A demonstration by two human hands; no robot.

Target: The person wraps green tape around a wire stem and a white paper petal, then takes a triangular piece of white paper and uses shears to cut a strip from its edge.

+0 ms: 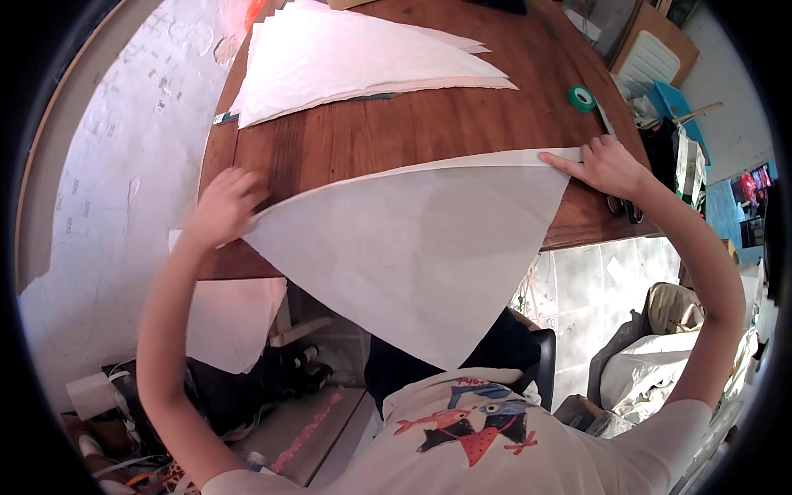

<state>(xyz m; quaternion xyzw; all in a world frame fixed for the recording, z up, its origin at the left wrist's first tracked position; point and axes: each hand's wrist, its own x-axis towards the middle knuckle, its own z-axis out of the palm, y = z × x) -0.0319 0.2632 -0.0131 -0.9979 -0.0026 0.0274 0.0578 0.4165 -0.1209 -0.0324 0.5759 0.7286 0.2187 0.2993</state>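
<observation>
A large triangular white sheet, paper or thin cloth (408,247), lies along the front of a brown wooden table (383,130) and hangs over its edge towards my lap. Its far edge is folded over in a narrow strip. At the sheet's left corner is my left hand (229,198), blurred, with its fingers bent; whether it grips the sheet I cannot tell. My right hand (603,162) rests on the folded strip at the right corner, index finger extended along it and the other fingers curled. Beneath that hand, scissors (625,209) are partly hidden.
Stacked white and pale pink triangular sheets (365,62) lie at the table's far left. A green tape roll (581,98) is at the far right, beside a thin blade-like thing. Another pale sheet (232,322) hangs below the left front edge. A black chair (544,365) stands by my lap.
</observation>
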